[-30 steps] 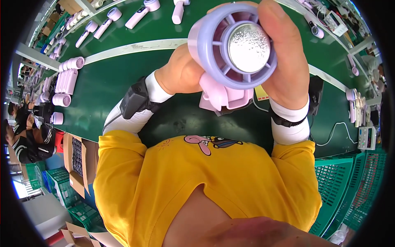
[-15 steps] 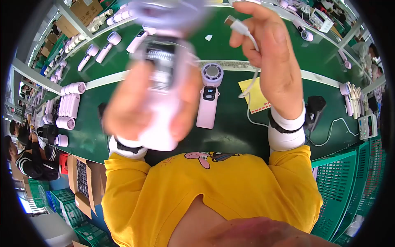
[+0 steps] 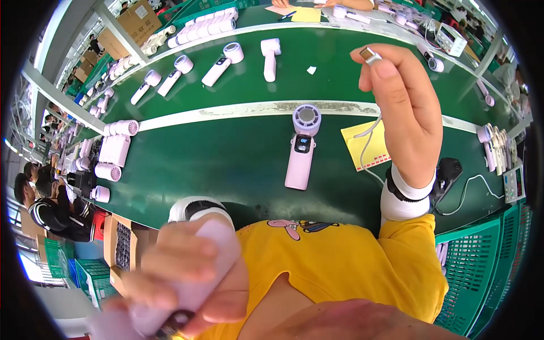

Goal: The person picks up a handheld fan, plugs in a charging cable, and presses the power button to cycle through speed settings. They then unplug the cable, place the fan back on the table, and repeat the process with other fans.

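Note:
My left hand (image 3: pixel 164 263) is wrapped round a pink and lilac handheld fan (image 3: pixel 214 246), low at the left in front of my chest. The fan is tilted head down, and its head is blurred at the lower rim. My right hand (image 3: pixel 411 113), raised over the right of the bench, pinches the plug of a white USB cable (image 3: pixel 370 56) between thumb and forefinger. Its metal end points up and left. Another handheld fan (image 3: pixel 299 167) lies on the green bench between my hands, its small display lit. A yellow paper (image 3: pixel 362 148) lies beneath the cable, beside my right wrist.
Several handheld fans (image 3: pixel 217 71) lie on the far green belt behind a pale rail (image 3: pixel 226 111). More are stacked at the bench's left (image 3: pixel 115 150). A small meter box (image 3: pixel 513 184) and green crates (image 3: pixel 469 266) stand right. Another person's hands (image 3: pixel 345 3) show at the far side.
My left hand has swung the fan down from over the bench toward my chest, turning its head downward. My right hand still holds the plug, now gripped closer to its tip.

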Demonstrator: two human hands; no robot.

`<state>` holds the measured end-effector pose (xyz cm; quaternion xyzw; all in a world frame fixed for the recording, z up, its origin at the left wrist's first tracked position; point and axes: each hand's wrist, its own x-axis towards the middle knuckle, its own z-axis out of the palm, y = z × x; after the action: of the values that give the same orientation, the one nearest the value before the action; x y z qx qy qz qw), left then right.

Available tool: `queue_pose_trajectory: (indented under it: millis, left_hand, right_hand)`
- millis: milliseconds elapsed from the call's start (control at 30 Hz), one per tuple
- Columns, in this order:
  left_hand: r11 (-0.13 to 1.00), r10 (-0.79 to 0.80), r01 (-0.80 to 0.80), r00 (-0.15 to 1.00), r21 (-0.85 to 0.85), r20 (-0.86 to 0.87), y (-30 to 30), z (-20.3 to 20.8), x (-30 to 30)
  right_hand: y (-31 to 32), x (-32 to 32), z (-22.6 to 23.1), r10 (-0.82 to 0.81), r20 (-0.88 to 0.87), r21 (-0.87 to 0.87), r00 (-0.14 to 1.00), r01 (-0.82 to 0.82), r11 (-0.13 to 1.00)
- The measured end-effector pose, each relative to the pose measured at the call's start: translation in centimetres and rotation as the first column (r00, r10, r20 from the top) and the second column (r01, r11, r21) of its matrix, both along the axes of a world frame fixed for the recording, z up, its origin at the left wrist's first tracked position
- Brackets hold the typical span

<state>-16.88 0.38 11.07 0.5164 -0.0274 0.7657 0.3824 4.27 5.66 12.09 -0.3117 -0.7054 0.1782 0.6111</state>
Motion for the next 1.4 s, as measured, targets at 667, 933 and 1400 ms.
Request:
queue_pose_trajectory:
  millis: [667,933,1400]
  left_hand:
    - [0.679,-0.676,0.363,0.648,-0.639,-0.35,4.5,0.1,0.9]
    - [0.631,-0.767,0.601,0.581,-0.491,-0.274,5.7,-1.6,0.4]
    - [0.886,-0.464,0.388,0.755,-0.256,-0.463,7.2,-3.7,1.0]
  right_hand:
    - [-1.3,-1.2,0.3,0.393,0.212,-0.272,0.895,-0.332,0.903]
    - [-0.5,-0.6,-0.5,0.359,0.421,-0.011,0.833,-0.392,0.92]
    - [0.5,-2.5,-1.6,0.198,0.329,-0.051,0.923,-0.192,0.98]
